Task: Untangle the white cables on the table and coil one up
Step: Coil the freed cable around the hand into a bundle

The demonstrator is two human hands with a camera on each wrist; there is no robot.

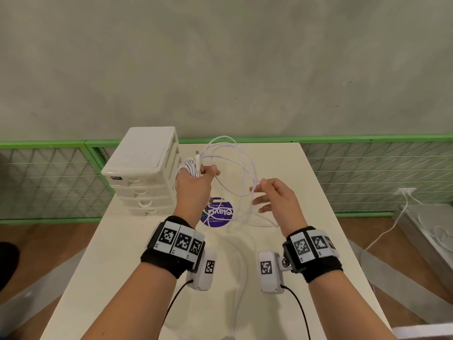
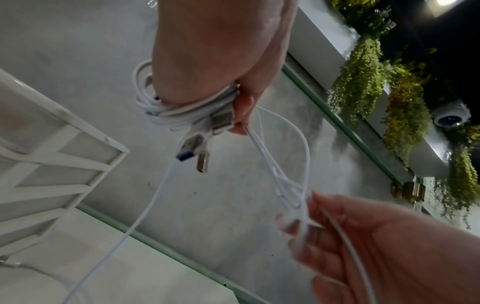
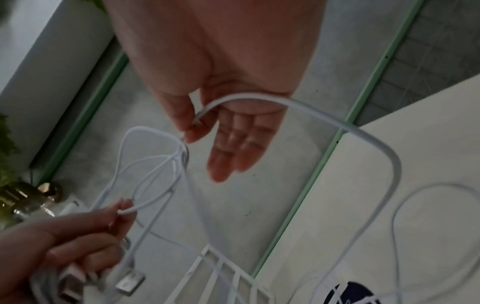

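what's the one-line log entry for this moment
phase: coiling | left hand: grips cable coil wound around it, USB plugs hanging | right hand: pinches loose white cables | table: drawer unit

The purple round sticker [image 1: 217, 213] on the table reads, upside down, perhaps "Clayva".

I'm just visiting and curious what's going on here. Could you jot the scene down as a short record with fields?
Setting: white table against a grey wall
Left hand: grips a coiled bundle of white cable with USB plugs sticking out
Right hand: pinches loose cable strands between thumb and forefinger, other fingers spread
Cables: loose loops hang between both hands, above the table
Also on table: white drawer unit, purple round sticker
Progress: one coil partly wound, the rest loose
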